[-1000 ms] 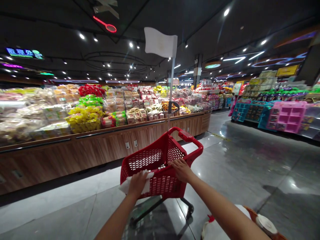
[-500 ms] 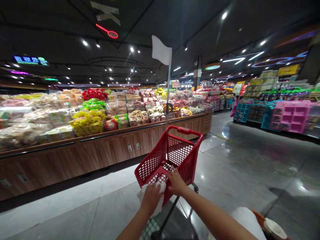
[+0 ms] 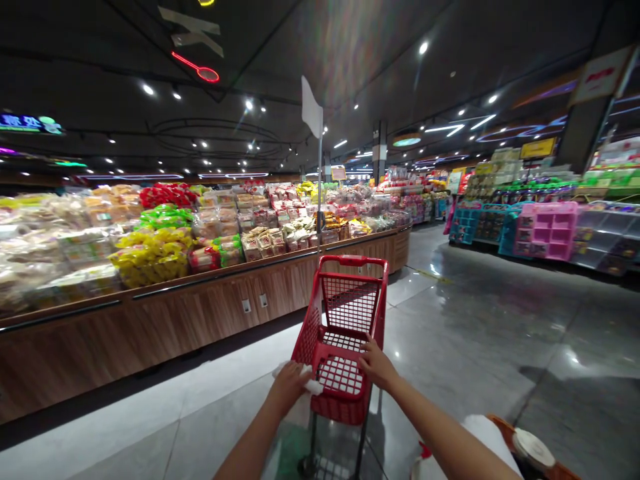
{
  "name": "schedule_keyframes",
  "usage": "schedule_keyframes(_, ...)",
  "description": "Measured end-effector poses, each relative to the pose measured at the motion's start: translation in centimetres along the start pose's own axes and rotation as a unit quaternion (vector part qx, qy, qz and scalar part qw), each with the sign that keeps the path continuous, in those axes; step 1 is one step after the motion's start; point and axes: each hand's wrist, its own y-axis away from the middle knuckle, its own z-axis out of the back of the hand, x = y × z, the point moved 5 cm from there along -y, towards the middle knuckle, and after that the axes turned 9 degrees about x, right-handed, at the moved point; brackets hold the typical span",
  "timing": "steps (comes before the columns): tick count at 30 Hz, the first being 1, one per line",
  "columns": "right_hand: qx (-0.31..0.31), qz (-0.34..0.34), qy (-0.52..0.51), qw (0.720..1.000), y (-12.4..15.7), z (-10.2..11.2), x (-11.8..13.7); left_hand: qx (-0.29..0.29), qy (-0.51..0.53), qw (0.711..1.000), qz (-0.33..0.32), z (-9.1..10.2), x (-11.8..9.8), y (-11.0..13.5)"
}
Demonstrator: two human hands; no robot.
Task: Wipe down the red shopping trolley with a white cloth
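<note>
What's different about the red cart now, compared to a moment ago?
The red shopping cart swung from leaning sideways to pointing straight ahead, and its white flag turned almost edge-on. Nothing was let go: the left hand keeps the white tissue against the cart's side, and the right hand stays on its rim. The wooden snack counter stayed where it was.

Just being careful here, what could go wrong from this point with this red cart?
The white tissue is pressed against the red shopping cart by the left hand alone, so it might slip to the floor. The polished floor looks glossy and could be slippery if damp, though wetness cannot be told. With the right hand simply on the rim, the cart might veer toward the wooden display counter.
</note>
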Motion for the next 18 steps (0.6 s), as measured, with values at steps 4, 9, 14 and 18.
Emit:
schedule_keyframes(4,0.01,-0.029,0.038,0.999,1.6,-3.7,2.7,-0.014,-0.022,0.999,0.023,-1.1,-1.2,-0.9)
schedule_keyframes(9,-0.012,-0.046,0.041,0.998,3.1,-7.5,5.1,-0.037,-0.027,0.998,0.048,-2.6,-1.1,-0.9)
schedule_keyframes(14,0.041,-0.001,0.046,0.998,2.5,-6.4,3.6,-0.026,-0.016,0.995,0.1,-2.9,-2.2,-0.1)
schedule_keyframes(18,0.056,0.025,0.078,0.995,1.5,-5.2,2.8,-0.019,0.022,0.992,0.124,-2.2,-5.2,-0.6)
